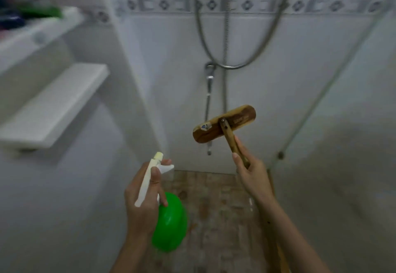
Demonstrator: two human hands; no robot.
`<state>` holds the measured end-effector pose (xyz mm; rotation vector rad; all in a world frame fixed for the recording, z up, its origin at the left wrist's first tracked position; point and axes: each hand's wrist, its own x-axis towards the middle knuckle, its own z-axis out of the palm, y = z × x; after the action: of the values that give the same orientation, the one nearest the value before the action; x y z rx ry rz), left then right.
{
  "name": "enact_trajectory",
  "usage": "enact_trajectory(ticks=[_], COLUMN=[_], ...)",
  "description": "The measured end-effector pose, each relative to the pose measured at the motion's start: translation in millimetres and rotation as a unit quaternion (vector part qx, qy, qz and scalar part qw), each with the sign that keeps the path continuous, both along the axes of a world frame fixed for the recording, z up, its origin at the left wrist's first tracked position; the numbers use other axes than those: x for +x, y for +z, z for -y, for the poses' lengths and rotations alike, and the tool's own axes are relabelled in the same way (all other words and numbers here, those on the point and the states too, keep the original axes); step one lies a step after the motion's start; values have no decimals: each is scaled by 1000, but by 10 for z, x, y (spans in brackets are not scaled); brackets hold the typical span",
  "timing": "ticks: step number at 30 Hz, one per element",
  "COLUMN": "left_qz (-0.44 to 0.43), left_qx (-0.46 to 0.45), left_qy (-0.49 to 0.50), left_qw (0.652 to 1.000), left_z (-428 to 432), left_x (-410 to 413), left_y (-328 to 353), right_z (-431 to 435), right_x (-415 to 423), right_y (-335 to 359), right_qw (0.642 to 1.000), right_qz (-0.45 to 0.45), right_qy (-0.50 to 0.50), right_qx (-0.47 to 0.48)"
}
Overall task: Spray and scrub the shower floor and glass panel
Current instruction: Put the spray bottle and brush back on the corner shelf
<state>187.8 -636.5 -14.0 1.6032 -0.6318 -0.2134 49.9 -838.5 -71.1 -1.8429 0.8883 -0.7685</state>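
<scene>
Left hand (pixel 145 199), at 7 o'clock in the head view, grips the neck of a spray bottle (pixel 170 223). The thumb lies across the white trigger head and a fingertip shows at the trigger. The bottle has a bright green round body with no label that can be seen, and its pale nozzle points toward 12 o'clock.

Right hand (pixel 250 172), at 4 o'clock, has fingers and thumb curled round the wooden handle of a brush (pixel 225 123), just below the head. The head is held up just right of centre, in front of the wall. It is a dark, glossy wooden block with rounded ends, tilted so its right end is higher. A small sticker (pixel 205 126) sits near its left end and a faint stamp marks its right half; both are too blurred to read. The handle runs down along the forearm toward 5 o'clock.

Below both hands, at 6 o'clock, lies the shower floor (pixel 216 208), brownish mottled small tiles. The glass panel (pixel 342 144) fills the 3 o'clock side, hazy and dull, with a metal edge slanting up toward 1 o'clock.

At 12 o'clock a metal hose (pixel 199 36) loops down the white tiled wall to a tap (pixel 209 73). A white shelf (pixel 53 105) juts out at 9 o'clock.
</scene>
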Motion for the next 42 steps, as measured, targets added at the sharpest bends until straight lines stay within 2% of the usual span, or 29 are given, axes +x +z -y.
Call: enact_trajectory(ticks=[3,7,15,21,25,29,35,39,42], left_qz=[-5,-10,-6,2,39,79,135,149,165], left_qx=[7,18,30,-4,-62,-96,-95,-90,-87], left_qy=[78,215,458,594,672,725,768,783,787], left_qw=[997,976,889,804,736,677,619,597,588], left_z=[-659,-1692,-3489,-4343,-4815,-5280,-6013,-6462,-6751], left_x=[13,-167,-1165,-1894,-2162,-2253,-2151,-2029,-1991], left_y=[-72,-160,-167,82,389,600,531,312,143], right_z=[-396,-1147,-3060,-4174,-4791,-5342,-6157,-6659,-6994], right_x=[372,843,811,421,253,278,351,382,356], right_y=[-209,-533,-575,-785,-937,-1087,-1621,-2024,-2258], right_qw=[995,972,870,770,675,561,419,365,357], right_qz=[-5,-69,-115,-150,-201,-220,-238,-237,-262], right_qy=[95,223,478,619,708,796,875,900,897], right_qx=[33,22,36,-23,-51,-64,-51,-21,-5])
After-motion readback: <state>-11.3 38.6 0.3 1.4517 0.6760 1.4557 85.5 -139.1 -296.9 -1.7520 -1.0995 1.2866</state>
